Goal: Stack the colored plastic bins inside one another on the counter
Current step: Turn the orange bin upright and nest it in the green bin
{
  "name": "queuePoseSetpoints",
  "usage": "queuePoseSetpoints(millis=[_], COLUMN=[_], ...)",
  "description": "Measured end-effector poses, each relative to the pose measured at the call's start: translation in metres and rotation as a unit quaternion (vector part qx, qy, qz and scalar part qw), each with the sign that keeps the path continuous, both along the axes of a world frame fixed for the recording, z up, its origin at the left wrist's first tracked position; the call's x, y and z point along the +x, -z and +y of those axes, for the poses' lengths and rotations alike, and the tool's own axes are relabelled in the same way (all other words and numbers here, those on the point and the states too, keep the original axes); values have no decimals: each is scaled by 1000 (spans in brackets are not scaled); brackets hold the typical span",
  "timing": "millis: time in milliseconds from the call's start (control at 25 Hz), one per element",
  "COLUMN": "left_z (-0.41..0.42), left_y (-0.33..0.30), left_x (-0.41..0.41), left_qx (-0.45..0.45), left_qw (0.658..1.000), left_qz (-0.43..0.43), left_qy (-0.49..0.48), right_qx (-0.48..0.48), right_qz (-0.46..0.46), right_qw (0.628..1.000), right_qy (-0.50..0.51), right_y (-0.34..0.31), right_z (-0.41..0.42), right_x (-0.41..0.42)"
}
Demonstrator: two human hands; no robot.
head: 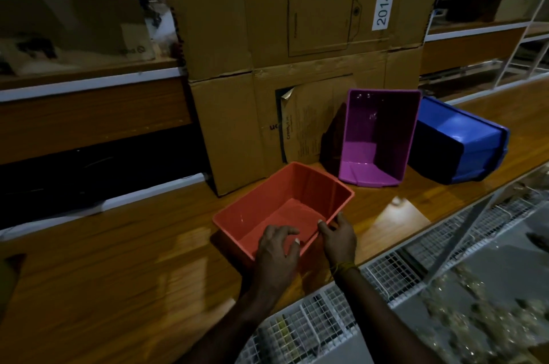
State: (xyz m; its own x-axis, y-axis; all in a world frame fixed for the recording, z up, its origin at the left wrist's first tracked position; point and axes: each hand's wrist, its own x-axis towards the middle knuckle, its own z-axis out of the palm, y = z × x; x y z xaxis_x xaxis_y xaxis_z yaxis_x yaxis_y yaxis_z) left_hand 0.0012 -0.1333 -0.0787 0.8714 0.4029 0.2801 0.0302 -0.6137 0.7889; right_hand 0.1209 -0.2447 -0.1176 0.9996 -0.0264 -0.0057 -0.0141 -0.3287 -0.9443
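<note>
A red plastic bin (pixel 267 209) sits upright and empty on the wooden counter (pixel 118 274), near its front edge. My left hand (pixel 277 253) rests over the bin's near rim with fingers spread and curled. My right hand (pixel 340 237) pinches the near right corner of the same rim. A purple bin (pixel 374 138) leans on its side against a cardboard box, its opening facing me. To its right a blue bin (pixel 457 141) lies tipped over with its bottom toward me.
Two large stacked cardboard boxes (pixel 282 52) stand at the back of the counter, just behind the bins. Wire mesh baskets (pixel 326 319) run along the counter's front edge. Shelves (pixel 89 81) line the left and right background.
</note>
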Motion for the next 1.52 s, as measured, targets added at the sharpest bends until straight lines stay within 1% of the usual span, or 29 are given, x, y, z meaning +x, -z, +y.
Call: queuePoseSetpoints(millis=[80,120,240,280,360,440,520,640,760,840,960,1040,1120,1160,1240,1360,1520], left_z=[23,35,69,79,93,101,109,121,129,132,137,140,145,146,149,149,157], left_y=[1,1,1,-1,-4,-9,-11,-9,-18,-32,-54,-69,-82,-88,-97,-107,-101], left_x=[-4,-6,-14,-18,-24,-31,-35,-38,-40,-41,-41,-40,-39,-38,-37,-37,-39], left_qx=[57,86,165,166,134,110,98,44,-39,-94,-175,-208,-228,-236,-251,-248,-226], left_qw=[997,990,961,956,954,955,957,971,981,980,967,958,949,946,940,941,949], left_qz=[36,72,159,174,193,190,181,156,95,55,-22,-80,-127,-145,-172,-186,-178], left_qy=[-48,-80,-155,-170,-185,-200,-204,-176,-162,-168,-182,-180,-175,-169,-155,-137,-130], right_qx=[-3,1,5,-1,-13,-30,-21,21,38,63,137,202,280,300,308,308,291], right_qz=[-11,-8,1,3,5,6,6,7,21,11,-32,-49,-51,-52,-56,-44,-46], right_qw=[1000,999,995,995,995,997,999,1000,999,997,988,974,953,947,945,945,949], right_qy=[-23,-45,-97,-98,-95,-67,-35,-10,24,36,60,92,104,101,97,104,109], right_y=[-9,-15,-15,-13,-15,-29,-40,-40,-45,-56,-78,-95,-110,-116,-124,-127,-118], right_z=[6,9,17,21,27,34,38,36,35,36,38,40,45,49,56,65,71], right_x=[3,3,6,8,4,-17,-48,-90,-103,-99,-92,-89,-86,-85,-80,-76,-84])
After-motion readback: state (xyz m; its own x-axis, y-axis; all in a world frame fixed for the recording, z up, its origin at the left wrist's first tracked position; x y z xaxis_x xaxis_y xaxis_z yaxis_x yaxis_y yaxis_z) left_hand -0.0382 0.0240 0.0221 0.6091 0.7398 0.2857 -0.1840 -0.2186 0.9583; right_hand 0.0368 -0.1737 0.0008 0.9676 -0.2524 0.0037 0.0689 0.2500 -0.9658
